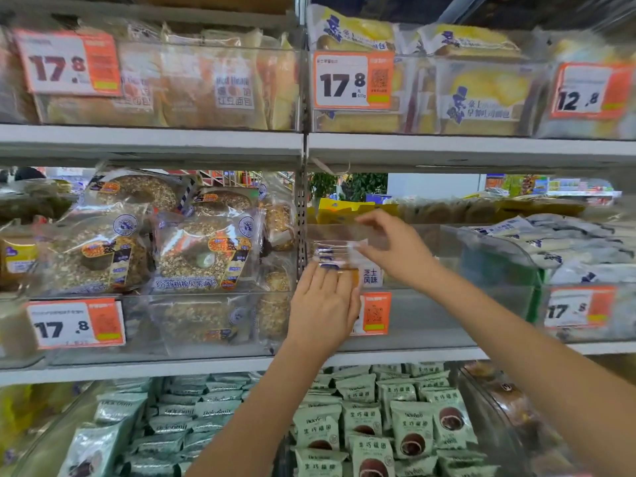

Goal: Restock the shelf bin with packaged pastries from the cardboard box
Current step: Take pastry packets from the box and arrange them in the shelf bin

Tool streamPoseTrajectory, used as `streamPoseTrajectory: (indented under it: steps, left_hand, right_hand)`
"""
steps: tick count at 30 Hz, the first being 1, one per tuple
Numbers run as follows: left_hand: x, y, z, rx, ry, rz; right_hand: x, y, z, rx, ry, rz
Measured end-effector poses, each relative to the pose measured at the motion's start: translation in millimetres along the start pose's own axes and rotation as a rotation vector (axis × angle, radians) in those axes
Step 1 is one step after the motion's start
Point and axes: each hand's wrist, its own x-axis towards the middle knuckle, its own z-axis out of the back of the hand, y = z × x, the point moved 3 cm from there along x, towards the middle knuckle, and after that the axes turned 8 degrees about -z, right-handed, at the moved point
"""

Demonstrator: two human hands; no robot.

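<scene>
Both hands up at the clear shelf bin (413, 304), feeding in a small stack of packaged pastries (339, 258).

You're reaching into a bin that's lying mostly bare, open room running off to your right and the metal upright (301, 218) crowding the left edge. The stack is sitting upright in the bin's left front corner, long axis across the shelf. Your left hand (323, 308) is pressing flat-fingered against its near face from below; your right hand (392, 246), above and behind, is pinching the top wrapper, I think, though motion blur is smearing it.
</scene>
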Motion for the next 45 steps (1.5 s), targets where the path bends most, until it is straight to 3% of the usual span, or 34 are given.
streamPoseTrajectory:
  steps: [3, 5, 6, 8, 10, 13, 15, 16, 19, 22, 26, 28, 32, 35, 38, 43, 45]
  left_hand:
    - [-63, -25, 17, -0.099, 0.027, -0.042]
    - [-134, -58, 31, -0.241, 0.090, -0.053]
    - [-171, -77, 37, -0.313, 0.161, -0.057]
    - [-247, -120, 45, -0.437, 0.391, -0.045]
    - [-316, -161, 48, -0.568, 0.733, 0.052]
    - [-409, -192, 50, -0.536, 1.356, 0.237]
    - [-458, -204, 55, -0.537, 1.639, 0.291]
    - [-470, -207, 57, -0.544, 1.700, 0.353]
    - [-480, -210, 53, -0.561, 1.652, 0.456]
    - [-484, -203, 54, -0.607, 1.654, 0.474]
    - [-486, -177, 64, -0.644, 1.891, 0.447]
    - [-489, -165, 69, -0.577, 1.910, 0.410]
    - [-495, -153, 74, -0.583, 1.760, 0.512]
    - [-477, -145, 79, -0.609, 1.557, 0.571]
    - [-451, -135, 88, -0.757, 1.341, 0.743]
    - [-411, -127, 106, -1.183, 1.161, 1.104]
    - [-399, -129, 110, -1.216, 1.036, 1.251]
  right_hand:
    - [-104, 17, 28, 0.164, -0.307, 0.068]
    - [-181, 10, 12, 0.168, -0.312, 0.056]
    - [-217, 2, -5, 0.149, -0.235, 0.002]
    - [-287, -27, -56, 0.080, 0.070, -0.188]
    - [-357, -59, -110, 0.062, 0.430, -0.402]
    - [-444, -106, -179, -0.146, 0.878, -0.490]
    - [-494, -130, -214, -0.273, 1.186, -0.548]
    - [-514, -135, -227, -0.272, 1.276, -0.591]
    - [-557, -136, -249, -0.205, 1.326, -0.818]
    - [-570, -128, -260, -0.129, 1.393, -0.873]
    - [-566, -122, -258, -0.047, 1.432, -0.963]
    - [-567, -120, -255, -0.016, 1.410, -0.958]
    - [-568, -96, -254, 0.185, 1.467, -0.954]
    - [-554, -78, -257, 0.322, 1.384, -0.863]
    - [-529, -66, -250, 0.488, 1.249, -0.824]
    - [-488, -67, -219, 0.664, 1.087, -0.863]
    - [-483, -62, -211, 0.712, 1.054, -0.914]
